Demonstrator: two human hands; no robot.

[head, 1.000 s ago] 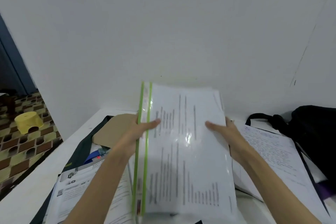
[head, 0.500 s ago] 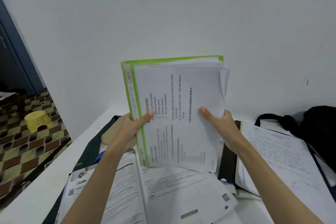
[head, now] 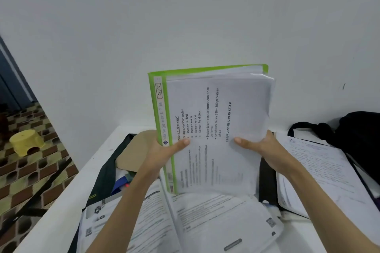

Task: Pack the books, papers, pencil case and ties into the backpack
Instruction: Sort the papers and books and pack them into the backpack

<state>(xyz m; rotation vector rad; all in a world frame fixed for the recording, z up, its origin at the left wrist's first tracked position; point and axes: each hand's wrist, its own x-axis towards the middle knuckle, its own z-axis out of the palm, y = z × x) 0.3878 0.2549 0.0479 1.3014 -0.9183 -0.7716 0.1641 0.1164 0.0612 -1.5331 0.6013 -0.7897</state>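
Both hands hold a green-edged file [head: 216, 129] of printed papers upright above the table [head: 51, 217], where a second ago it lay tipped nearly flat toward the camera. Left hand [head: 162, 154] grips the green spine side, thumb across the front; right hand [head: 261, 148] grips the loose page edge likewise. Its long axis stands vertical, spine leftward, over an open book [head: 205, 222], with handwritten sheets [head: 320, 168] and the black backpack [head: 357, 129] at right
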